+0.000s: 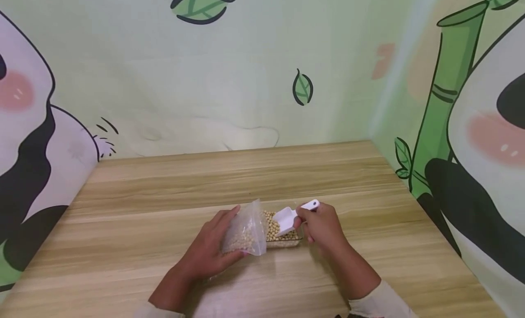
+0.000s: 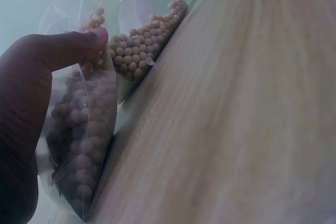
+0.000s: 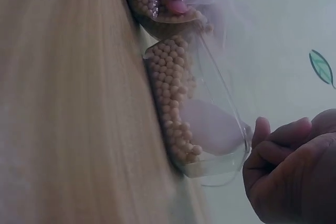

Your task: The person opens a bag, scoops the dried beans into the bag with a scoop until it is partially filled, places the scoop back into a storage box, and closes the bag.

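Head view: right hand (image 1: 326, 224) has a white scoop (image 1: 285, 219) pinched by the handle, blade aimed around 8 o'clock, down at the tan bean-like balls (image 1: 271, 224) in a clear container (image 1: 283, 244). Left hand (image 1: 210, 247) is gripping a clear bag (image 1: 246, 231) of similar balls, right by the container's 9 o'clock side. Container's sitting on a wood-grain table (image 1: 123, 245), cartoon pandas (image 1: 480, 94) at 9 and 3.

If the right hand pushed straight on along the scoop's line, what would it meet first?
Most likely the beans in the clear container: the white scoop in the right hand leads and slants down towards them. Whether its tip touches them now is hard to tell.
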`<act>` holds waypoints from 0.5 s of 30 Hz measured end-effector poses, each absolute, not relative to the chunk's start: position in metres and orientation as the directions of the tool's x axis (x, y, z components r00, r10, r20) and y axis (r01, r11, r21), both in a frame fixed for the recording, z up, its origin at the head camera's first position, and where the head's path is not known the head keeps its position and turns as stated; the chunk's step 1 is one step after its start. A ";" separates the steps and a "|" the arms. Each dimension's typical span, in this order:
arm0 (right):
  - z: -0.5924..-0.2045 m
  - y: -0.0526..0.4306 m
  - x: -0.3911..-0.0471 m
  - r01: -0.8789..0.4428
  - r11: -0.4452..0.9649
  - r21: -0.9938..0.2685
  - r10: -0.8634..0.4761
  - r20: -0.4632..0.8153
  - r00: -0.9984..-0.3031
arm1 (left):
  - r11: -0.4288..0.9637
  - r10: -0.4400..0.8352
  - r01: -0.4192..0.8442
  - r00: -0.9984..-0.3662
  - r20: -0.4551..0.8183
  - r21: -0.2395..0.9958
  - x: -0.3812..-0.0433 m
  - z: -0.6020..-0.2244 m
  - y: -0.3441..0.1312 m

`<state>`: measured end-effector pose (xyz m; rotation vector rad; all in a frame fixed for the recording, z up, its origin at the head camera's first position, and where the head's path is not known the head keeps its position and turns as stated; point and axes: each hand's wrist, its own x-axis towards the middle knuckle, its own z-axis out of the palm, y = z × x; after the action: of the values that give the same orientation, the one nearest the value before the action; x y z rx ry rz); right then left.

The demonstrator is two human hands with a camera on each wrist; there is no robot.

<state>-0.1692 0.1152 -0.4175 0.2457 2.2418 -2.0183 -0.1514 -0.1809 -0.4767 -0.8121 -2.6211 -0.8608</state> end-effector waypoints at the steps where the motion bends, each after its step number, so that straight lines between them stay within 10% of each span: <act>1: -0.417 0.114 -0.171 0.196 0.085 -0.977 0.031 -0.194 -0.981 | 0.666 0.427 0.586 -0.807 0.408 0.461 -0.151 -0.477 -0.181; 15: -0.411 0.101 -0.173 0.224 0.042 -0.974 -0.012 -0.224 -0.974 | 0.667 0.433 0.605 -0.790 0.434 0.435 -0.152 -0.478 -0.181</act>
<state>-0.1733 0.1011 -0.4114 0.2199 2.1360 -2.0517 -0.1517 -0.1809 -0.4780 -0.8284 -2.5902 -0.8312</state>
